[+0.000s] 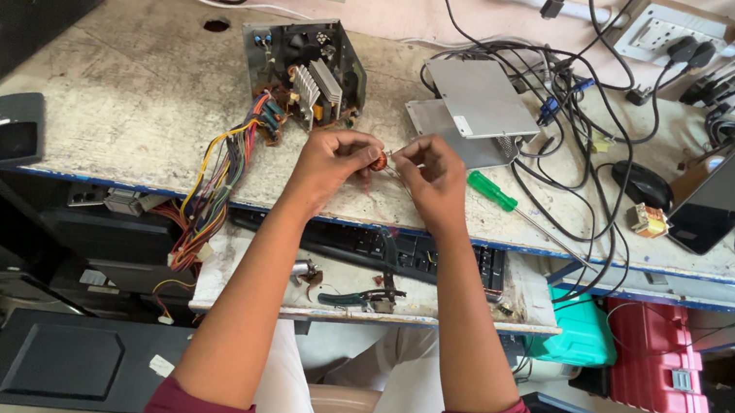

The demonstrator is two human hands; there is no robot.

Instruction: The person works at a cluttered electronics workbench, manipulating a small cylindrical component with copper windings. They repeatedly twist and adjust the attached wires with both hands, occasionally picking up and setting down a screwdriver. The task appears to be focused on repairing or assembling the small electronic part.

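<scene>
Maroon sleeves lead up to two bare forearms that meet over the bench (110, 97). Left hand (336, 154) and right hand (431, 175) are both pinched on a small copper-wound coil (378, 161), held between the fingertips just above the bench edge; the left grip clasps the coil body, while the right grip holds it from the other side, perhaps by a fine lead, too small to tell. Just beyond the left grip stands an opened power supply (305, 74), its cover off and its board bare, with a wire bundle (218, 188) trailing down past the left forearm. Beyond the right grip lie two metal plates (477, 101); just right of it rests a green screwdriver (493, 192). Below the hands, a tray carries a keyboard (438, 259) and pliers (363, 299). Judged from this, disassembly is done and the coil is out; the supply remains unclosed.
</scene>
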